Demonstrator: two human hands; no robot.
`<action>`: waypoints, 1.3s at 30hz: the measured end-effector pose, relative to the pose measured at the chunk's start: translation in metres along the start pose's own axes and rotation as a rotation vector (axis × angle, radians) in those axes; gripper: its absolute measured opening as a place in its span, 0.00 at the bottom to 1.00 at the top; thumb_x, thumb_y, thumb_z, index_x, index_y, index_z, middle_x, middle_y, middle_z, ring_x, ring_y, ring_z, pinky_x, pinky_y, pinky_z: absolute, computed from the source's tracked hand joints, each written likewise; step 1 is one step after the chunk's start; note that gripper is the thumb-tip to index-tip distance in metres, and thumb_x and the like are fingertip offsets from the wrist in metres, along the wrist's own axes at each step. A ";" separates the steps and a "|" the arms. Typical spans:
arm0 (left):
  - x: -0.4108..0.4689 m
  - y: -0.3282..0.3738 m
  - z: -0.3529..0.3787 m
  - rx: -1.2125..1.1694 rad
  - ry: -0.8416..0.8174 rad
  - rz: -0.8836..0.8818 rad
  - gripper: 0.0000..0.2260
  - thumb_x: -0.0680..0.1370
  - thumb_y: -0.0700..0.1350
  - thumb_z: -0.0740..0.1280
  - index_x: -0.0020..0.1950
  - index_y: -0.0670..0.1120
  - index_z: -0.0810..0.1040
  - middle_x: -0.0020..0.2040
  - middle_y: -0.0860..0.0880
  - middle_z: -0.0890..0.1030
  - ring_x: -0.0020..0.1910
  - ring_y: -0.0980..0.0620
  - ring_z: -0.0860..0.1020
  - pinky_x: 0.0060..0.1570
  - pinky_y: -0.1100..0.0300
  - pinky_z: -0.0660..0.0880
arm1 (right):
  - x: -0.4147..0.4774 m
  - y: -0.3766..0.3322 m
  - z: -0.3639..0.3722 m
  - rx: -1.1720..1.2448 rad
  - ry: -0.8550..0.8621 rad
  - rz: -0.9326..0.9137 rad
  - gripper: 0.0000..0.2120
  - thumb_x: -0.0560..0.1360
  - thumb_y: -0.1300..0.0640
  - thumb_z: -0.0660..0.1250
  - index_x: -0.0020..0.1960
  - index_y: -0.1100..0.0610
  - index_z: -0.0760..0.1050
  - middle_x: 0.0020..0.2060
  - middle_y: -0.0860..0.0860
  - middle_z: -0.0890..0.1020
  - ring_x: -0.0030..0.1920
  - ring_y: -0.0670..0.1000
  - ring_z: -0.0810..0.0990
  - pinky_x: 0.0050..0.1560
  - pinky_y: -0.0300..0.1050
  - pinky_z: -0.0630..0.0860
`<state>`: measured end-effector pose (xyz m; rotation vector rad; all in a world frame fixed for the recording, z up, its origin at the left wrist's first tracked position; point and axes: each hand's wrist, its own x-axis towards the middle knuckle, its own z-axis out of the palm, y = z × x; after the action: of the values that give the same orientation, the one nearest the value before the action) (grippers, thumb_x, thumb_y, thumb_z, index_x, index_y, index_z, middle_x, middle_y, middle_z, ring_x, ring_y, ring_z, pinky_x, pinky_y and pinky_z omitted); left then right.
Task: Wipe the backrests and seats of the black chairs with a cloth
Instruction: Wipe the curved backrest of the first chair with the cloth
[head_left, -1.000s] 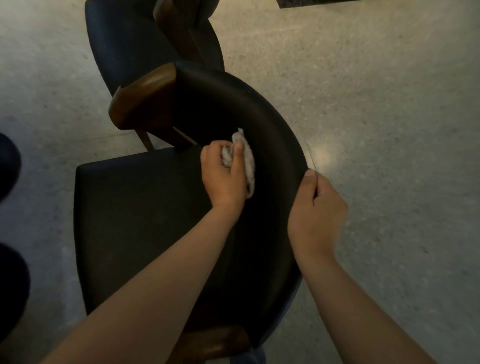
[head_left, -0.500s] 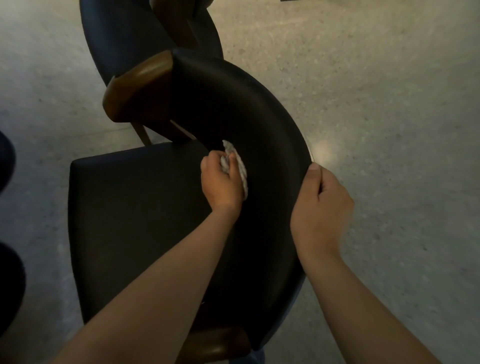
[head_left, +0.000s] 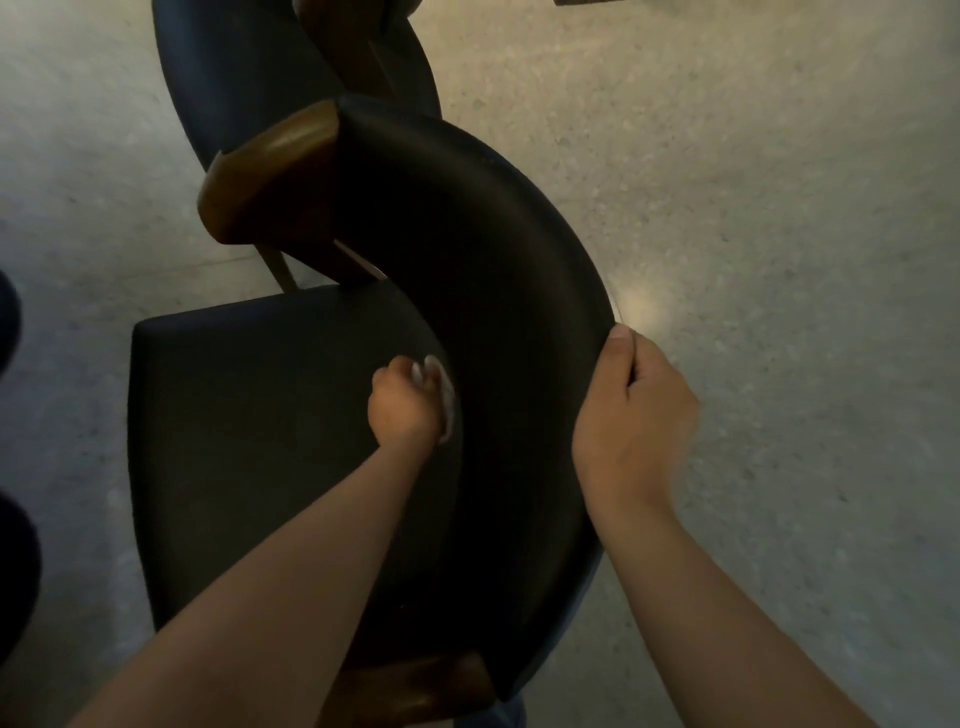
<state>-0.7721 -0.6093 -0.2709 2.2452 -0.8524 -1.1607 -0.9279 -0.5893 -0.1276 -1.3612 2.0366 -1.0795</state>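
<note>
Frame centre: left hand (head_left: 404, 410) grips the cloth (head_left: 442, 396) against the backrest (head_left: 498, 291) base; right hand (head_left: 631, 415) clasps the rim, evidently to steady the chair.

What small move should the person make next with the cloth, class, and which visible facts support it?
Probably sweep the cloth sideways along the backrest, low on its inner face. The left hand grips it bunched there, near the seat, while the right hand grips the backrest's top edge, steadying it.
</note>
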 end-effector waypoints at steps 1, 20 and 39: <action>-0.003 0.002 -0.005 -0.009 0.018 0.023 0.08 0.78 0.56 0.64 0.53 0.53 0.73 0.54 0.48 0.76 0.48 0.50 0.79 0.50 0.47 0.80 | 0.000 0.000 0.000 -0.004 0.000 0.002 0.22 0.83 0.52 0.56 0.30 0.47 0.64 0.20 0.44 0.64 0.23 0.43 0.66 0.24 0.33 0.63; -0.054 0.171 -0.031 -0.046 0.184 0.717 0.07 0.77 0.52 0.70 0.44 0.49 0.78 0.46 0.54 0.73 0.44 0.58 0.72 0.44 0.71 0.67 | -0.001 -0.004 0.001 -0.135 0.019 0.029 0.14 0.82 0.53 0.56 0.39 0.51 0.71 0.25 0.43 0.69 0.26 0.41 0.69 0.28 0.33 0.60; -0.030 0.146 -0.048 -0.090 0.376 0.563 0.07 0.78 0.53 0.66 0.42 0.54 0.72 0.44 0.56 0.72 0.42 0.59 0.73 0.47 0.62 0.75 | -0.001 -0.001 0.002 -0.120 -0.005 0.049 0.15 0.82 0.50 0.54 0.38 0.50 0.70 0.25 0.43 0.68 0.24 0.41 0.67 0.26 0.32 0.60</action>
<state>-0.7907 -0.6838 -0.1345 1.8773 -1.1378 -0.4898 -0.9260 -0.5896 -0.1282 -1.3631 2.1498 -0.9460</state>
